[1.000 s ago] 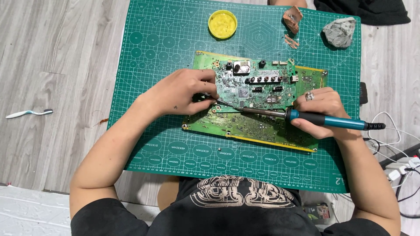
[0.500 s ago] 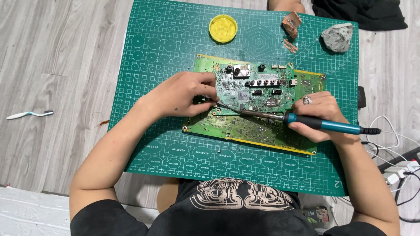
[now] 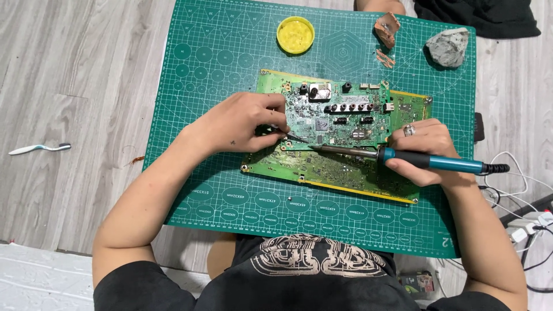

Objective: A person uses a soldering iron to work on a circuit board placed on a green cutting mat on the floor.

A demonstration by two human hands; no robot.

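Note:
Two green circuit boards lie stacked on a green cutting mat [image 3: 230, 63]: a smaller board [image 3: 337, 118] on top of a larger one [image 3: 328, 170]. My right hand [image 3: 423, 152] grips a blue-handled soldering iron [image 3: 429, 161], its metal tip resting near the lower left of the smaller board. My left hand [image 3: 239, 124] pinches dark tweezers [image 3: 296, 137] whose points touch the same spot on the board's left edge.
A yellow round tin [image 3: 295, 34] sits at the mat's top. Copper-coloured scraps [image 3: 385, 30] and a grey lump [image 3: 448, 47] lie top right. Cables and a power strip [image 3: 527, 216] run at the right. A white toothbrush [image 3: 39, 148] lies on the floor at left.
The soldering iron's tip has stayed at the same spot on the small board; the view has shifted slightly. Both hands hold their positions.

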